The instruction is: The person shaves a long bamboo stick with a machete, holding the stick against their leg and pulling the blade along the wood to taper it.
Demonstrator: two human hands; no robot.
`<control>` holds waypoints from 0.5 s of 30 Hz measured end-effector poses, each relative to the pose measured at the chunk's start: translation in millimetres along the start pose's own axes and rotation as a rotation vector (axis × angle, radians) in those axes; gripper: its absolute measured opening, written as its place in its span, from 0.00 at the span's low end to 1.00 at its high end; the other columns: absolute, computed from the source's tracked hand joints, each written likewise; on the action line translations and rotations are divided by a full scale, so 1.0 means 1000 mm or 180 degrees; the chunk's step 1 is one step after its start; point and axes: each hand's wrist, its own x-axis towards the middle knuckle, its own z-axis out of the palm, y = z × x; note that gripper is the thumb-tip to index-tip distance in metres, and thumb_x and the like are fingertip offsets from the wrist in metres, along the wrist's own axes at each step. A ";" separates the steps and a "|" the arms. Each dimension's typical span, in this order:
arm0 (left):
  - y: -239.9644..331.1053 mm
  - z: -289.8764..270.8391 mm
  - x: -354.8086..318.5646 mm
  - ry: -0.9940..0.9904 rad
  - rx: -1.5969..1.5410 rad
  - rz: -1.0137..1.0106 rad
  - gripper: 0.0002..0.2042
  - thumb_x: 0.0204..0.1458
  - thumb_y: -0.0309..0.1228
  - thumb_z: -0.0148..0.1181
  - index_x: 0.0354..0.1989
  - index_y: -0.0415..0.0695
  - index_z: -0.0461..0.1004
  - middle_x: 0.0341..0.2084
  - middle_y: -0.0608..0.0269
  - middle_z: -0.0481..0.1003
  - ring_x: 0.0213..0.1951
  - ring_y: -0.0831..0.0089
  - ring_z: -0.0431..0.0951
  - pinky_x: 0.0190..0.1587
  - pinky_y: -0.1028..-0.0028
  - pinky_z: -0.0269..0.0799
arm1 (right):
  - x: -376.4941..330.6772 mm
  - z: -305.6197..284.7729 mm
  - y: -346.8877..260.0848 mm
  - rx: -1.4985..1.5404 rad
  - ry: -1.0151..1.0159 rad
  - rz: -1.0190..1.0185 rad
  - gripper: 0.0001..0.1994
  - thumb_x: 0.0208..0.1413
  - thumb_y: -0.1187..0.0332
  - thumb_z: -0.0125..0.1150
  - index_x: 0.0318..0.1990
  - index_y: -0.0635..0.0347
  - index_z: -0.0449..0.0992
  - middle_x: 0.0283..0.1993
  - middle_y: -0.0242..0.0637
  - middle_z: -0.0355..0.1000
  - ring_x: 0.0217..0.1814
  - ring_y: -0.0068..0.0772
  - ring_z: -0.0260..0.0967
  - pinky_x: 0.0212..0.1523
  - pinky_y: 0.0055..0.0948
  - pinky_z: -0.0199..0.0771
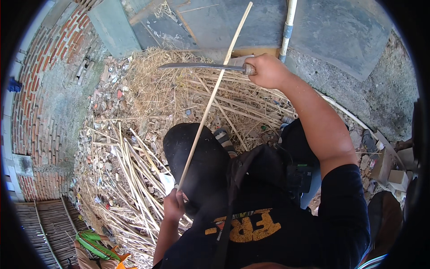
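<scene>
From my feed, I see the right hand [267, 71] gripping a knife [192, 66], its blade crossing the stick [202, 123]. The left hand's [174, 206] grip clasps the stick's lower end; its top slants above the straw [154, 83].

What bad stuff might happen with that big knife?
The knife meets the stick near its upper end; if it slipped, the bare blade might nick the knee beneath the stick.

It might also slide down the stick toward the left hand, which has no glove.

The right hand is bare too, so the handle might twist in it.
</scene>
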 end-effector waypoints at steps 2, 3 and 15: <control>-0.007 0.006 -0.004 0.0141 0.0113 0.0195 0.17 0.65 0.37 0.42 0.33 0.36 0.71 0.18 0.42 0.72 0.24 0.38 0.74 0.26 0.53 0.68 | -0.004 -0.005 -0.015 -0.0179 0.0010 -0.0202 0.11 0.42 0.71 0.62 0.36 0.58 0.77 0.30 0.49 0.76 0.36 0.54 0.75 0.39 0.46 0.76; -0.011 0.008 -0.005 0.0122 0.0115 0.0182 0.17 0.65 0.37 0.42 0.33 0.36 0.71 0.18 0.42 0.72 0.24 0.38 0.74 0.26 0.53 0.68 | -0.006 -0.007 -0.019 -0.0380 0.0018 -0.0405 0.11 0.42 0.71 0.62 0.37 0.58 0.77 0.30 0.48 0.76 0.35 0.54 0.76 0.39 0.46 0.76; -0.005 0.004 -0.002 0.0018 0.0008 -0.0028 0.18 0.66 0.38 0.41 0.30 0.38 0.71 0.16 0.45 0.71 0.22 0.42 0.74 0.25 0.57 0.69 | -0.009 -0.008 -0.023 -0.0315 0.0063 -0.0353 0.12 0.43 0.72 0.61 0.38 0.56 0.78 0.30 0.46 0.77 0.34 0.51 0.76 0.38 0.45 0.77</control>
